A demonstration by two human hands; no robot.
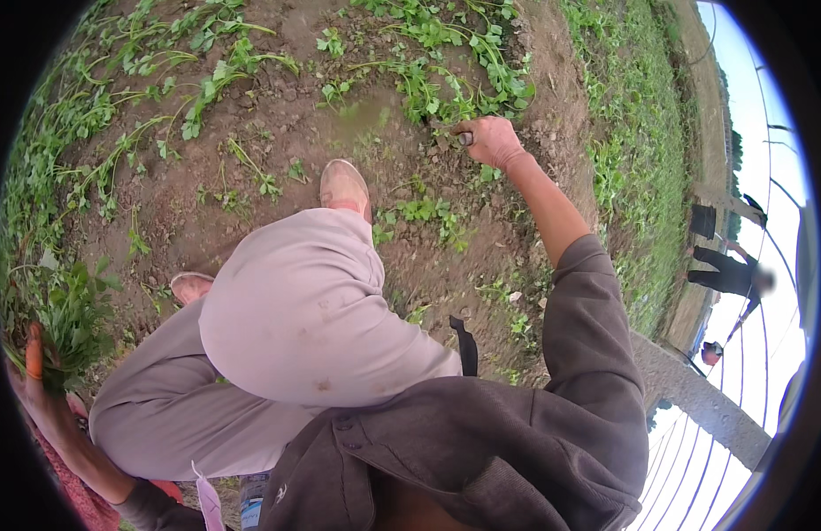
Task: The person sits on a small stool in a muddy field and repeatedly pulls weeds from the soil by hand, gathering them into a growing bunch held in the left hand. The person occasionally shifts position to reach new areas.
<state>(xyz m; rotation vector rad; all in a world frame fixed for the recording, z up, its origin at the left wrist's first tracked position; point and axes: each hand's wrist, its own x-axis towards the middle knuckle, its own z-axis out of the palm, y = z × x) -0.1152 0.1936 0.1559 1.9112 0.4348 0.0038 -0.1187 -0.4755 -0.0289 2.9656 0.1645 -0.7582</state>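
My right hand (491,141) is closed around the handle of a tool (465,139) at the upper right of centre; the tool's working end is low at the soil and mostly hidden. Just beyond it lies a clump of leafy green plants (444,89), like celery or parsley, leaning over the brown soil. At the far left edge, my left hand (35,365) holds a bunch of the same leafy stems (75,312), with something orange around one finger. Small loose sprigs (427,211) stand or lie between my right arm and my shoe (344,186).
More leafy plants (72,119) cover the left. A green strip (639,166) runs along the right, beside a concrete post (702,405) and wires. A person (729,272) in dark clothes is farther off near a dark bucket (703,221). Red fabric (79,488) lies at lower left.
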